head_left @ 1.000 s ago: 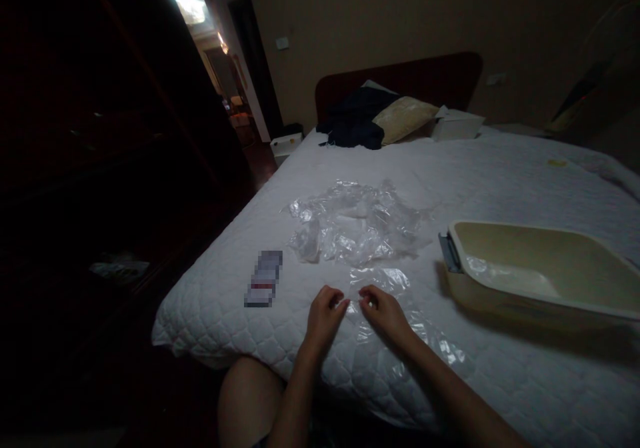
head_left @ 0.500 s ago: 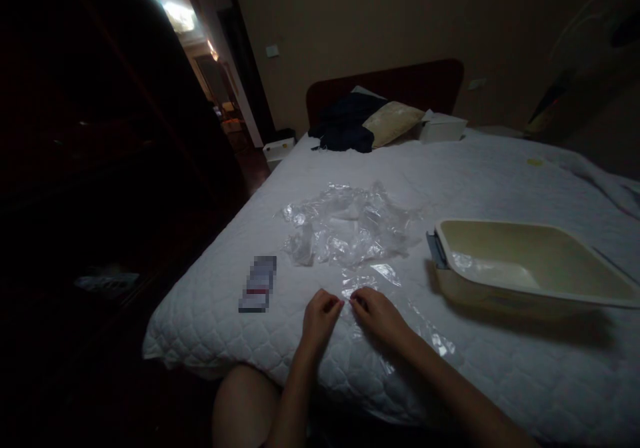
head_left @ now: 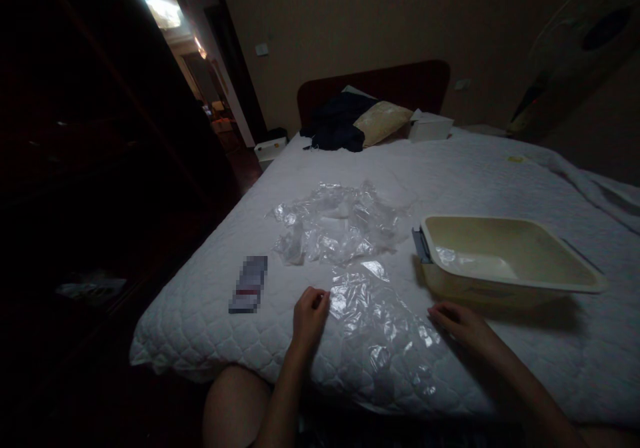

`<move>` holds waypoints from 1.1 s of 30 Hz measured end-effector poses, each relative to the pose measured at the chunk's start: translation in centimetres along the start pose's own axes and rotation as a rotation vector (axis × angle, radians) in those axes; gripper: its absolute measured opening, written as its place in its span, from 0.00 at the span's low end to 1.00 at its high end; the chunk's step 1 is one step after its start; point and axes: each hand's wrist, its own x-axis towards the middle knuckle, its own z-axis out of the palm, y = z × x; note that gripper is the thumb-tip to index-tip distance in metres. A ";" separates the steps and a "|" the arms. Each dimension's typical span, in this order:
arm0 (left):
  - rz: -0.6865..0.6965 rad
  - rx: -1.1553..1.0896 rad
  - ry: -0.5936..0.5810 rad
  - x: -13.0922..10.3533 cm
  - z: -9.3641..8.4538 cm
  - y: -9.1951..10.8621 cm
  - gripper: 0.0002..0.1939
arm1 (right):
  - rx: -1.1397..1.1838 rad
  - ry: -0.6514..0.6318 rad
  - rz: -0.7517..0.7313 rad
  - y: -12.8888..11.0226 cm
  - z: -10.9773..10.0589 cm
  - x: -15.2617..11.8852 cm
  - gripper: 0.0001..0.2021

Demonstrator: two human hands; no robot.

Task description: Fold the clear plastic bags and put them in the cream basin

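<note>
My left hand point(head_left: 310, 315) is closed in a pinch at the left edge of a clear plastic bag point(head_left: 385, 331), which lies spread and wrinkled on the bed. Along the bag's right side is my right hand point(head_left: 460, 325), its thumb and fingertips drawn together. Whether a bit of the film is between those fingertips is too dark to tell. Just beyond the bag lies a crumpled heap of clear plastic point(head_left: 340, 225).
A cream plastic bin point(head_left: 500, 281) with grey side clips stands to the right. A pixelated flat object point(head_left: 249, 285) lies on the left of the white quilted bed point(head_left: 200, 308). Dark clothing point(head_left: 340, 121), a tan pillow point(head_left: 383, 123) and a white box point(head_left: 431, 127) are by the headboard.
My right hand has moved away from my left, rightward across the bag to its right side. My left hand keeps its pinch at the left edge. The view has shifted slightly.
</note>
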 end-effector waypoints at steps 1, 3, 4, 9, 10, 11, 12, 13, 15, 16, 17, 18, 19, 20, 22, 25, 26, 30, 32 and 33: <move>0.017 0.034 0.020 0.0 0.0 0.5 0.10 | -0.009 -0.005 0.009 0.3 -0.1 -0.5 0.15; 0.072 0.086 0.049 0.0 0.1 1.6 0.08 | -0.014 -0.011 0.023 0.6 -0.2 -1.3 0.15; 0.110 0.102 0.052 -0.1 0.2 2.3 0.08 | -0.012 -0.013 0.027 0.7 -0.1 -1.6 0.15; 0.371 0.171 -0.145 -1.7 1.4 5.5 0.09 | 0.021 -0.045 0.050 1.2 0.2 -2.1 0.12; 0.437 0.193 -0.222 -2.3 1.8 6.0 0.10 | 0.018 -0.053 0.049 1.3 0.2 -2.1 0.11; 0.503 0.218 -0.290 -2.8 2.3 6.5 0.10 | 0.008 -0.057 0.045 1.3 0.2 -2.1 0.11; 0.569 0.239 -0.339 -3.4 2.7 6.9 0.11 | -0.007 -0.057 0.039 1.4 0.3 -2.0 0.10; 0.617 0.262 -0.372 -3.8 3.2 7.2 0.12 | -0.022 -0.059 0.033 1.4 0.3 -1.9 0.10; 0.669 0.309 -0.434 -4.5 4.1 7.6 0.13 | -0.021 -0.070 0.021 1.2 0.2 -1.8 0.10; 0.680 0.333 -0.460 -4.7 4.5 7.6 0.13 | 0.003 -0.081 0.019 1.0 0.2 -1.8 0.10; 0.686 0.355 -0.482 -4.8 4.8 7.6 0.13 | 0.042 -0.091 0.021 0.8 0.1 -1.9 0.11; 0.688 0.373 -0.498 -4.9 4.9 7.5 0.13 | 0.091 -0.094 0.029 0.5 0.1 -2.0 0.11; 0.689 0.386 -0.508 -4.9 5.0 7.5 0.13 | 0.147 -0.092 0.043 0.2 0.0 -2.2 0.12; 0.688 0.395 -0.516 -5.0 5.0 7.4 0.13 | 0.204 -0.088 0.061 -0.1 0.0 -2.3 0.13; 0.689 0.400 -0.518 -5.0 4.8 7.4 0.14 | 0.308 -0.093 0.108 -0.7 0.1 -2.6 0.14; 0.693 0.409 -0.515 -5.0 4.5 7.5 0.15 | 0.442 -0.160 0.171 -1.2 0.2 -2.7 0.16; 0.692 0.414 -0.517 -4.9 4.5 7.5 0.15 | 0.486 -0.182 0.182 -1.2 0.3 -2.7 0.16; 0.688 0.411 -0.517 -5.0 4.6 7.4 0.14 | 0.643 -0.217 0.213 -1.2 0.4 -2.7 0.16; 0.694 0.404 -0.517 -5.1 4.8 7.4 0.15 | 0.695 -0.195 0.240 -1.2 0.4 -2.7 0.16; 0.698 0.402 -0.520 -5.1 4.8 7.3 0.15 | 0.717 -0.184 0.249 -1.3 0.4 -2.7 0.16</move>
